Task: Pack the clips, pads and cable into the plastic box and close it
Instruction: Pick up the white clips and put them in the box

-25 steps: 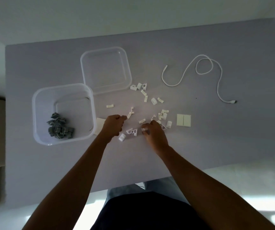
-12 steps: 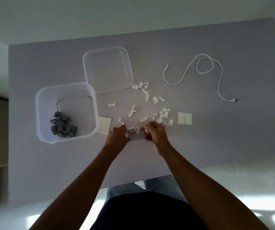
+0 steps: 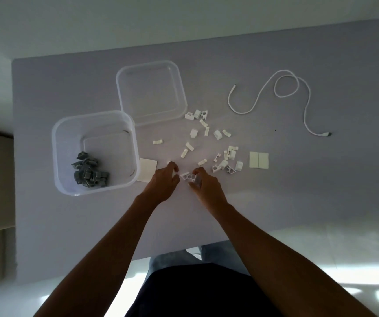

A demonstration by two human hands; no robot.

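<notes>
Since a second ago you have drawn both hands back toward you, gathering white clips [image 3: 189, 176] between them. Your left hand [image 3: 164, 181] curls on one; your right hand [image 3: 204, 185] pinches a grey piece. More clips lie scattered toward 1 o'clock. The cable [image 3: 282, 97] still waits at 2 o'clock, its plug pointing 3 o'clock, its run 10-to-4. The plastic box [image 3: 94, 154] sits at 9 o'clock on the desk [image 3: 321, 184].

I can read no text, label, brand, number or sign anywhere in my head view. The plastic box [image 3: 94, 152], its lid [image 3: 150, 91], the white pads [image 3: 258, 159] and the white cable [image 3: 282, 97] all show plain surfaces, and the small clips [image 3: 218, 134] are too tiny to show any marking.
</notes>
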